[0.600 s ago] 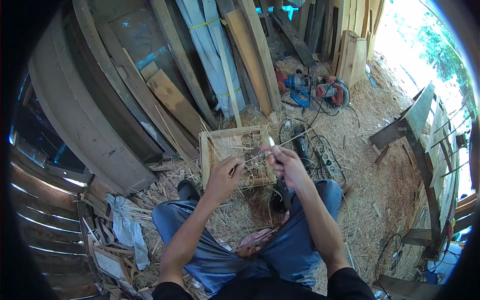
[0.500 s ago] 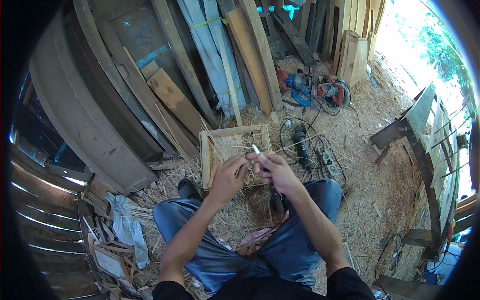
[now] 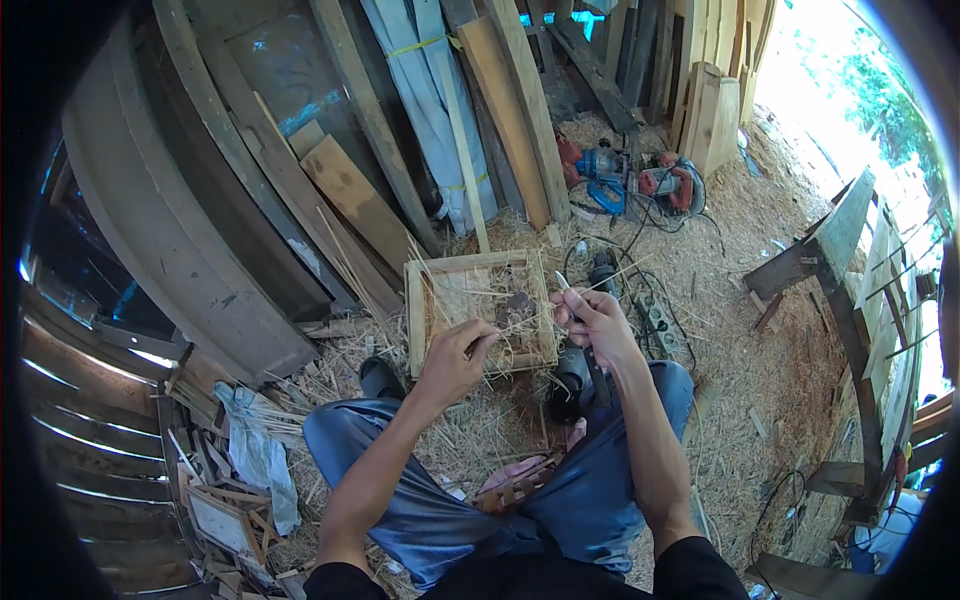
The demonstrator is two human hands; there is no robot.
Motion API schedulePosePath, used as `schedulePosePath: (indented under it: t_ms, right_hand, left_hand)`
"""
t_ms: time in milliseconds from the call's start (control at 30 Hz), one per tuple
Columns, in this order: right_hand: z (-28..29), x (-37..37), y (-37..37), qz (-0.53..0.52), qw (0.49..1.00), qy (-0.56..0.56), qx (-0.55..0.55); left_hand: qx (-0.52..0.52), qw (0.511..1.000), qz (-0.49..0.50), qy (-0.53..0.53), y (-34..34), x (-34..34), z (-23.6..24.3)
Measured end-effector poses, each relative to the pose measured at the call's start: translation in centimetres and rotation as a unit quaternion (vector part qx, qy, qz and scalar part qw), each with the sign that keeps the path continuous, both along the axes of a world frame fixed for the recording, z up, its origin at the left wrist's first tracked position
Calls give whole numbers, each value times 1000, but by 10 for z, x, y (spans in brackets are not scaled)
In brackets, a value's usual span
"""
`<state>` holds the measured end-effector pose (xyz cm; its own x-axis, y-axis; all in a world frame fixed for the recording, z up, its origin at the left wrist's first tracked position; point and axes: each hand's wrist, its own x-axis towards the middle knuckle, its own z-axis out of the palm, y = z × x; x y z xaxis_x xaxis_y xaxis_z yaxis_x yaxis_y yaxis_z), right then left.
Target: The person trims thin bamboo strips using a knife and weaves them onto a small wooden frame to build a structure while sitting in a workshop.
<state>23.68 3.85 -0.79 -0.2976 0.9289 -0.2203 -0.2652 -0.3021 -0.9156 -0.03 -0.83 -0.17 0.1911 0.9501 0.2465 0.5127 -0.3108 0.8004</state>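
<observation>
My left hand (image 3: 458, 355) is closed on a thin pale wooden strip (image 3: 517, 324), which runs diagonally up to the right. My right hand (image 3: 598, 325) is closed round a knife (image 3: 563, 283), its pale blade pointing up, against the same strip. Beneath and beyond both hands lies a shallow square wooden frame (image 3: 415, 310) with loose slivers on it. A dark power tool (image 3: 603, 266) lies just right of the frame, partly behind my right hand and the strip.
Boards (image 3: 345, 195) lean along the back and left. Red and blue power tools (image 3: 665, 185) lie at the back, a power strip (image 3: 655, 325) with cables to the right, a wooden structure (image 3: 840, 240) at the far right. Shavings cover the floor (image 3: 740, 400); scraps lie lower left.
My hands came together half a second ago and are now apart again: the right has moved to the right with the knife, lengthening the stretch of strip between them.
</observation>
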Motion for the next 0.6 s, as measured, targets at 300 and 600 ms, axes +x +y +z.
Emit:
schedulePosePath:
  t_ms: [300, 600]
  right_hand:
    - [4, 29, 7, -95, 995, -3, 1]
    - [7, 62, 11, -215, 973, -20, 80]
  left_hand:
    - [-30, 999, 14, -11, -5, -24, -8]
    - [-29, 995, 87, -26, 2, -53, -15]
